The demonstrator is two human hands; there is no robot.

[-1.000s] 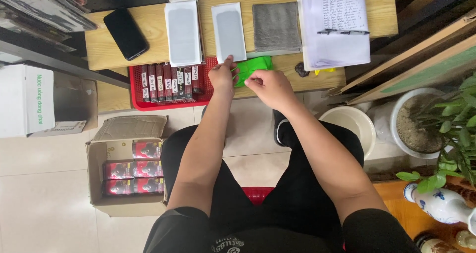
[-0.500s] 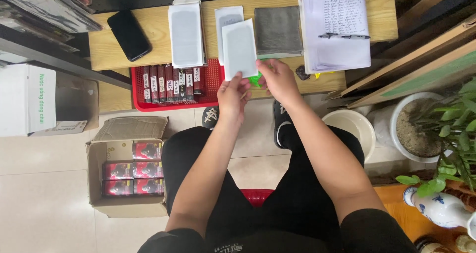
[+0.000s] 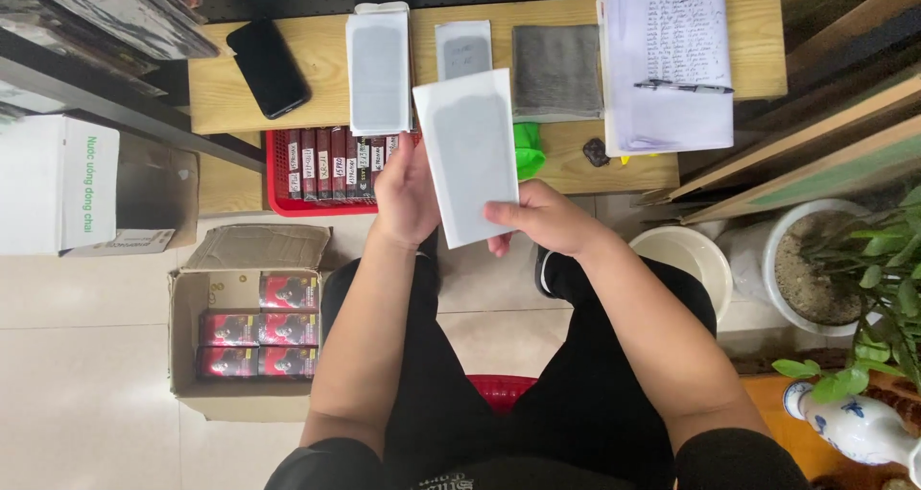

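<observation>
I hold a flat white sleeve with a grey panel up in front of me with both hands. My left hand grips its left edge and my right hand pinches its lower right corner. Behind it on the low wooden table lie a taller white sleeve stack and a smaller grey-panelled sleeve. A green object peeks out just right of the held sleeve.
A black phone, a grey cloth and a notepad with pen lie on the table. A red basket of small boxes sits below. A cardboard box, a white box, pots and a plant surround me.
Both hands left the green object by the basket, took a white sleeve from the table and drew it up toward me; it now looks larger and closer.
</observation>
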